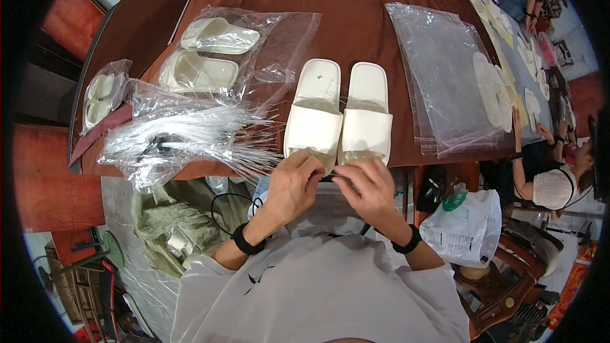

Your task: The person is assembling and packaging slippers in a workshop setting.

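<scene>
A pair of cream slippers lies side by side at the table's front edge, the left slipper beside the right slipper. A thin strand shows between their footbeds. My left hand is closed in a pinch at the left slipper's near end. Close by, my right hand is also pinched, below the right slipper. A thin plastic tie seems to run between my fingertips; its ends are hidden. To the left, a bundle of thin translucent plastic ties lies partly in a clear bag.
Bagged slippers lie at the back left, with a smaller bagged pair further left. Flat clear bags are stacked on the right of the brown-covered table. Other people work along the right side. A white plastic bag hangs below.
</scene>
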Available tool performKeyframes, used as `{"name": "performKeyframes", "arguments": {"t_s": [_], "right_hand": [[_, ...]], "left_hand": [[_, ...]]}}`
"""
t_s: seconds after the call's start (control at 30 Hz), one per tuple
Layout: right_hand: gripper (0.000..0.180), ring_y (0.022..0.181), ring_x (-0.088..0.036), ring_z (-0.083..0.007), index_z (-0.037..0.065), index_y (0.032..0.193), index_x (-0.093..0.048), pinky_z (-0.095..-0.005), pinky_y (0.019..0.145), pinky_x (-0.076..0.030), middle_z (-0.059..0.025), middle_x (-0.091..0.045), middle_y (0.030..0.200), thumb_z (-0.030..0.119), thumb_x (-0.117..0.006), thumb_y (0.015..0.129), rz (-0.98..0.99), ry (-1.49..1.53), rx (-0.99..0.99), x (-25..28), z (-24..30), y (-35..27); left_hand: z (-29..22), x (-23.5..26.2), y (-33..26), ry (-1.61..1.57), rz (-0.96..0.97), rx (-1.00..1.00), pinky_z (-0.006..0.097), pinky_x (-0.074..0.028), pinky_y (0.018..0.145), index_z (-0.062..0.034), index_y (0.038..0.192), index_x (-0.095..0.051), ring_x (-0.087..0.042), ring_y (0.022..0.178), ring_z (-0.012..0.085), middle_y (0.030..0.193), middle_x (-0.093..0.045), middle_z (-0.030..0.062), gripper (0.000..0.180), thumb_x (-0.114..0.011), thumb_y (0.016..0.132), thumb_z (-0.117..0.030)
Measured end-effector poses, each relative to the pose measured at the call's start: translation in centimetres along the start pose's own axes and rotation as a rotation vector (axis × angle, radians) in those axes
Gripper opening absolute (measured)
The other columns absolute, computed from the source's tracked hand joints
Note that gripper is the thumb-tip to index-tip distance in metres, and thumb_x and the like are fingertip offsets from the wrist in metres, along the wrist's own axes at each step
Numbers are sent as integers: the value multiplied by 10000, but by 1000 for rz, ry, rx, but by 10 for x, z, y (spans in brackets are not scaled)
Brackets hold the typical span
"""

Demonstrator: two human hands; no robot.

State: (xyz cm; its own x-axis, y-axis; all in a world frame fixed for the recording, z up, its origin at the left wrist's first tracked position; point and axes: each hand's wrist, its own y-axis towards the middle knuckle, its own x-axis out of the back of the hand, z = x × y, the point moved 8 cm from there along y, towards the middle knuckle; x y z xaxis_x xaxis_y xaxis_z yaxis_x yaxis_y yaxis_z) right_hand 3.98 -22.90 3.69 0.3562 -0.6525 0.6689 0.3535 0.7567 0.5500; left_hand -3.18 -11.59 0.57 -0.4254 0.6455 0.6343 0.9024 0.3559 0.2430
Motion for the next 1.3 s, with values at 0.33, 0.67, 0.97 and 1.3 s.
{"name": "performKeyframes", "arguments": {"t_s": [0.33, 0.67, 0.97, 1.3], "right_hand": [[197, 725, -537, -284, 41, 793, -582, -381, 641, -438, -78, -558, 767, 80, -761, 722, -62, -206, -391, 48, -60, -29], [147, 737, -536, -303, 34, 825, -575, -385, 645, -440, -103, -549, 811, 14, -697, 745, -33, -172, -306, 43, -46, -24], [175, 739, -530, -302, 36, 814, -562, -384, 641, -435, -102, -534, 803, 2, -690, 700, -25, -118, -264, 36, -40, -23], [296, 808, -556, -331, 51, 961, -582, -406, 687, -439, -113, -573, 829, 212, -739, 769, 75, -32, -276, 63, -60, 38]], "left_hand": [[-28, 5, 9, 188, 49, -16, 413, -471, 681, -45, 937, -593, -582, 804, 342, 910, -580, 126, 252, -731, 726, -55], [-49, -40, 35, 6, 52, -224, 410, -475, 705, -40, 1010, -616, -581, 824, 323, 928, -593, 114, 233, -664, 782, -30], [-49, -54, 39, 53, 37, -332, 378, -468, 680, -77, 862, -618, -559, 765, 270, 806, -544, 61, 215, -652, 660, -11], [-49, 2, 29, -2, -119, -178, 372, -446, 711, -91, 998, -643, -554, 830, 270, 890, -594, 74, 259, -667, 747, -32]]}}
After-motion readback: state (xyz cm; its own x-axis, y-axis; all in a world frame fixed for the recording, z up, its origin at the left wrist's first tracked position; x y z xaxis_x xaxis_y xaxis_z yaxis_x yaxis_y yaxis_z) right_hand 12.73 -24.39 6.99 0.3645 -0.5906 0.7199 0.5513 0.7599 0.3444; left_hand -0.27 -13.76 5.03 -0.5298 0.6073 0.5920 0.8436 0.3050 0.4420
